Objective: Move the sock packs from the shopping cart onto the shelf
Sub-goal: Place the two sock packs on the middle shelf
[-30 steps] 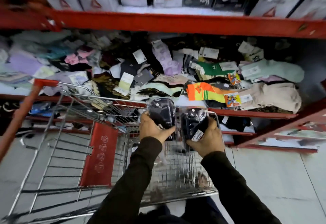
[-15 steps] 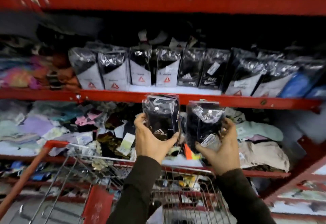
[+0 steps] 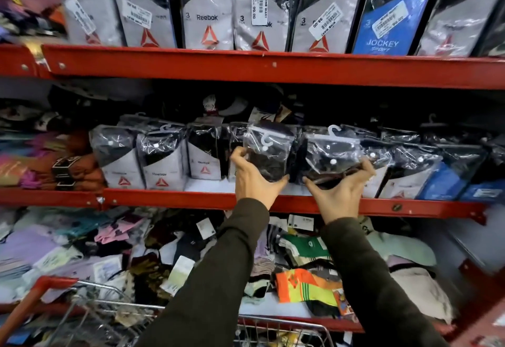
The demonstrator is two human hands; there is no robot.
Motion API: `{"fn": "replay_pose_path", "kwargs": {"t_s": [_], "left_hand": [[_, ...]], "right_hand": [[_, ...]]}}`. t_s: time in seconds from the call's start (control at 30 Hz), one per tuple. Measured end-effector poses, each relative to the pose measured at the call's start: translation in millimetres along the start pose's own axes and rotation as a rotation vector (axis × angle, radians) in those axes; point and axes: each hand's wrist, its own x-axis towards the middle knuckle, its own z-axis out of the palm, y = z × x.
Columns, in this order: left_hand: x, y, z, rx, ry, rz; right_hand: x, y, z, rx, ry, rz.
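Two sock packs are in your hands, one each, both held up at the middle shelf (image 3: 273,204). Your left hand (image 3: 252,180) grips the left pack (image 3: 269,152) from below and from its left side, thumb under the bottom edge and fingers curled round the far edge. That pack stands upright, dark socks inside clear plastic, with a white hook at its top. Your right hand (image 3: 340,191) clasps the right pack (image 3: 330,155) the same way, thumb beneath and fingers round its right edge; this pack leans a little to the right. Both packs sit in the gap in the row of packs (image 3: 161,160) already standing on that shelf, grey and black ones to the left and blue ones further right. Whether their bottoms touch the shelf board you cannot tell, because your hands cover them.

Above, the top shelf (image 3: 273,69) carries a tight row of larger grey packs and one blue pack (image 3: 388,18). Below the middle shelf lies a loose heap of coloured socks (image 3: 306,286). Down at the bottom edge, the wire rim and red handle of the shopping cart (image 3: 82,300) show under your dark sleeves.
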Motion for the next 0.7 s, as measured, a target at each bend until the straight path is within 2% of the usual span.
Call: {"fn": "replay_pose_path", "kwargs": {"t_s": [0.17,0.3,0.4,0.5,0.6,0.7], "left_hand": [[2.6,-9.7,30.0,0.157,-0.035,-0.059],[1.1,-7.0,40.3,0.309,-0.057,-0.015],[0.6,-13.6,35.8,0.25,-0.11,0.024],[-14.4,-28.3,20.3,0.091,-0.157,0.058],[-49.8,-53.1,2.3,-0.066,-0.04,0.153],[-105.1,-94.8,-16.6,-0.105,-0.024,0.13]], "right_hand": [[-0.6,17.2,15.4,-0.233,-0.003,0.002],[-5.2,23.8,19.7,-0.333,0.009,-0.009],[-9.7,23.5,19.8,-0.339,-0.014,0.01],[-25.9,24.0,14.4,-0.326,0.041,0.017],[-60.1,32.0,7.5,-0.203,0.084,-0.04],[-115.8,45.5,2.1,-0.132,-0.003,-0.045]]}}
